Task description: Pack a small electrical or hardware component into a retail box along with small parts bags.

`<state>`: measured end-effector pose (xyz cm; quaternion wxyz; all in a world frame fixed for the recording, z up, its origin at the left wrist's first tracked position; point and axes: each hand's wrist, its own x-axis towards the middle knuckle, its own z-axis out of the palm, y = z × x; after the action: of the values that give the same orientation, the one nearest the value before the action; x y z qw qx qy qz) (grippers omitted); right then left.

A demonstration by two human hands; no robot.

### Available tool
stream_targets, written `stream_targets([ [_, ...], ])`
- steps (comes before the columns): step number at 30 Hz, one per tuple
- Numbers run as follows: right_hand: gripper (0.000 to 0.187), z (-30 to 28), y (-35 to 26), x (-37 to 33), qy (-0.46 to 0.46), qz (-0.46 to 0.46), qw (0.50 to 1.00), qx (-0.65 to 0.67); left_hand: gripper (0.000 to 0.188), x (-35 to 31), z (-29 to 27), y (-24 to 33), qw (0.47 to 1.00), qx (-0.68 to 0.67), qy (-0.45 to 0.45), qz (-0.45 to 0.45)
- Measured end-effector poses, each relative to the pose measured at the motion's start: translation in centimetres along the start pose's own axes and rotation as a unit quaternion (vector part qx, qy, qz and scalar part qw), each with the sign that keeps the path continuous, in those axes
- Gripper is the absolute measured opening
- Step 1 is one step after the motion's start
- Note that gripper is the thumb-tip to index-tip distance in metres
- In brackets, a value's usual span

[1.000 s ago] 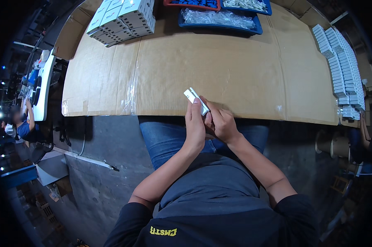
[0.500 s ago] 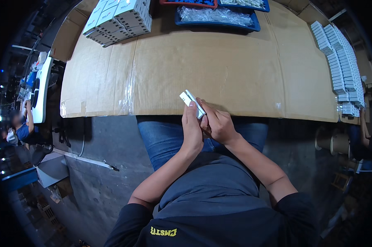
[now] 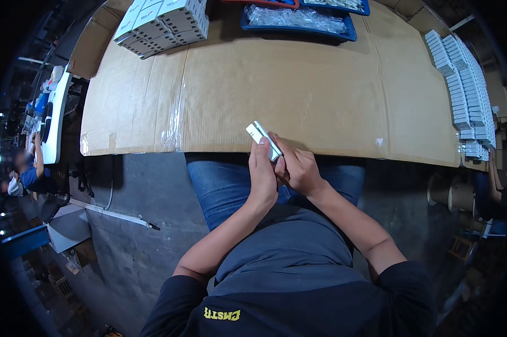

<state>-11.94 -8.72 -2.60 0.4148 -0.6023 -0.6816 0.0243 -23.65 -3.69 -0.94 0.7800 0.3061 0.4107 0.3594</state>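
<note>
Between my two hands, over the near edge of the cardboard-covered table (image 3: 281, 95), is a small white box-shaped plastic piece (image 3: 257, 133) with a dark slot along its length. It is tilted, its far end pointing up and to the left. My left hand (image 3: 262, 174) is closed on its near left side, the thumb lying along it. Closed around its right side and lower end is my right hand (image 3: 299, 170), with the fingers curled. My fingers hide the lower part of the piece, so I cannot tell its exact kind.
A stack of white boxes (image 3: 160, 28) stands at the far left of the table. At the far middle is a blue tray (image 3: 298, 35) of clear plastic bags, beside other trays. Many white pieces (image 3: 461, 84) are stacked at the right. A person (image 3: 34, 174) sits at a white table (image 3: 57, 129) on the left.
My hands and the white piece keep nearly the same place and grip. The view has shifted very slightly.
</note>
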Motion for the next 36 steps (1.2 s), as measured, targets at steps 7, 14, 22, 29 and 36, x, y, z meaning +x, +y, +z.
stream_targets([
  [7, 0.049, -1.8, 0.7, 1.7, -0.051, 0.005, 0.994, 0.100, 0.051, 1.6, -0.9, 0.1, 0.999, -0.033, -0.011, 0.006],
  [14, 0.068, -6.0, -0.9, 3.0, -0.042, 0.338, 0.805, 0.486, 0.115, 1.2, -1.2, 2.5, 0.924, 0.183, -0.197, 0.273],
  [22, 0.058, -5.4, -1.6, 3.9, 0.005, 0.339, 0.797, 0.500, 0.122, 1.2, -0.8, 3.3, 0.889, 0.272, -0.217, 0.297],
  [29, 0.058, -3.2, -3.2, 3.2, 0.113, 0.219, 0.893, 0.377, 0.099, -0.5, 1.8, 3.7, 0.942, 0.186, -0.179, 0.215],
  [36, 0.044, -3.5, -2.9, 2.7, 0.077, 0.081, 0.976, 0.186, 0.106, -0.1, 0.8, 3.1, 0.900, 0.277, -0.154, 0.300],
])
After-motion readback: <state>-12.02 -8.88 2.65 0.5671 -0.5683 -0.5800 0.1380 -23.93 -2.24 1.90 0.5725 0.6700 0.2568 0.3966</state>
